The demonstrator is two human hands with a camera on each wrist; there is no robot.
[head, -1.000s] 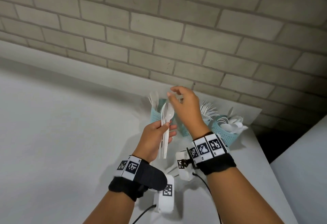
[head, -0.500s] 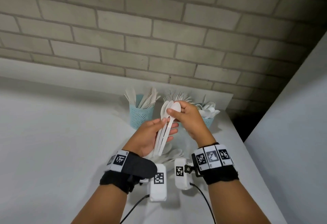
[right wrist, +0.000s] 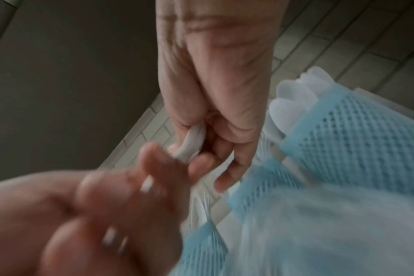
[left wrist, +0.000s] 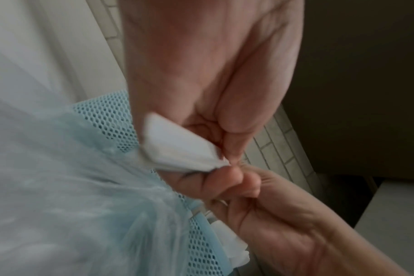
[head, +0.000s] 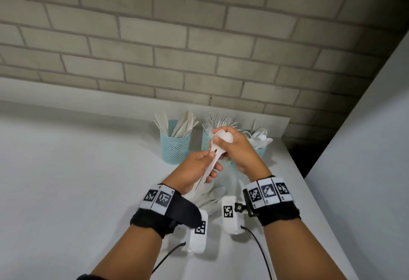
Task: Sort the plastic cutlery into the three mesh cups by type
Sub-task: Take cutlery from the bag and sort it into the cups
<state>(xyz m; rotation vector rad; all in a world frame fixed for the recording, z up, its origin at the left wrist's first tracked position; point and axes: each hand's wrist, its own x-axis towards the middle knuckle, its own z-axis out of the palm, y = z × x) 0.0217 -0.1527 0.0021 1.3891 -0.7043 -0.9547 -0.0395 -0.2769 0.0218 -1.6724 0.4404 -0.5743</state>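
Observation:
Three blue mesh cups stand in a row at the wall: the left cup (head: 176,147) holds knives, the middle cup (head: 206,141) holds forks, and the right cup (head: 260,152) holds spoons. In front of the middle cup, my left hand (head: 210,165) grips the handles of a small bunch of white spoons (head: 222,138). My right hand (head: 221,145) pinches their bowls from above. The left wrist view shows the white handle ends (left wrist: 177,147) in my left fingers. The right wrist view shows the bowls (right wrist: 189,142) pinched in my right hand.
Loose white cutlery (head: 210,194) lies on the white table (head: 77,180) under my hands. The brick wall (head: 199,47) rises right behind the cups. The table's right edge drops into a dark gap beside a white surface (head: 365,169).
My right hand came down from above the cups and took hold of the spoon bowls. The bunch now tilts further toward the right. My left hand kept its grip on the handles.

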